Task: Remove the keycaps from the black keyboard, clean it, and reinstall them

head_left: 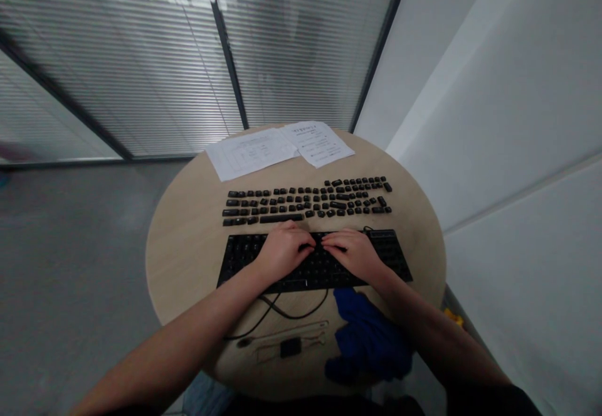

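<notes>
A black keyboard (pixel 385 259) lies across the round table, and both hands rest over its upper middle. My left hand (pixel 285 250) is closed, its thumb and fingertips drawn together just above the keys. Facing it, my right hand (pixel 352 253) has its fingers bent inward and pressed close. The two sets of fingertips almost meet; anything between them is too small to make out. Beyond the keyboard, loose black keycaps are laid out in rows, with a long space bar keycap (pixel 281 218) in the nearest row.
Printed papers (pixel 254 151) lie at the far side of the wooden table (pixel 183 240). Nearer me are a black cable (pixel 301 317), a blue cloth (pixel 369 341), a thin long-handled tool (pixel 286 332) and a small dark block (pixel 290 347). A white wall (pixel 517 121) stands to the right.
</notes>
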The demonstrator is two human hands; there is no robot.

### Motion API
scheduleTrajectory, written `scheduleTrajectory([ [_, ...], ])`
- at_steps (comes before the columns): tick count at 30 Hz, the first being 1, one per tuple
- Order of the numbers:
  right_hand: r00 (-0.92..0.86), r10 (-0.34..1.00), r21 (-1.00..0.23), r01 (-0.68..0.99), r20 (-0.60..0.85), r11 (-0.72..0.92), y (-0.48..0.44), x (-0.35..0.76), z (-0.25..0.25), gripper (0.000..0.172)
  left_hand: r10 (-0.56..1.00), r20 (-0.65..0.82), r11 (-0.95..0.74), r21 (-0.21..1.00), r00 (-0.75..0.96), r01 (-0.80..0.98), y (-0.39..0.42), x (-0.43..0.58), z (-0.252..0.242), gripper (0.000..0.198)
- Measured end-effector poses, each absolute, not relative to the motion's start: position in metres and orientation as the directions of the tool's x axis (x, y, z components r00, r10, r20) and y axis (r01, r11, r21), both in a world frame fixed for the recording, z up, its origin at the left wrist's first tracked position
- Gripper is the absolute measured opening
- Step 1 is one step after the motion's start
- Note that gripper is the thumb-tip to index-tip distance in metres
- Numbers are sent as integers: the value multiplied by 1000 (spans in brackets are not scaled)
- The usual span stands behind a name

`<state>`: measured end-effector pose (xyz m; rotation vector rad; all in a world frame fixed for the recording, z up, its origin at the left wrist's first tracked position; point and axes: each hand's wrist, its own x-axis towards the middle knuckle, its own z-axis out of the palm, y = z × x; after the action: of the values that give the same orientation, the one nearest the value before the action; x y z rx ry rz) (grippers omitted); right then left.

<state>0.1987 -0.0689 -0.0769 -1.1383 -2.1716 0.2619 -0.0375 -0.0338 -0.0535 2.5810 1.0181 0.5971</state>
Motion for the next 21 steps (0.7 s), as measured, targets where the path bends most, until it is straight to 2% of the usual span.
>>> scheduleTrajectory([
  [6, -417, 779, -425, 666, 469, 613, -70, 199, -77, 14, 703, 249, -701, 399, 666, 591, -34, -35, -55, 8],
  [12, -427, 779, -409, 677, 459, 612, -71, 199, -79, 14, 655, 309, -755, 300, 690, 583, -38, -35, -53, 8],
  [21, -411, 782, -394, 695, 468, 601, -73, 193, -77, 13, 692, 273, -721, 304, 669, 622, -37, -35, -54, 9],
])
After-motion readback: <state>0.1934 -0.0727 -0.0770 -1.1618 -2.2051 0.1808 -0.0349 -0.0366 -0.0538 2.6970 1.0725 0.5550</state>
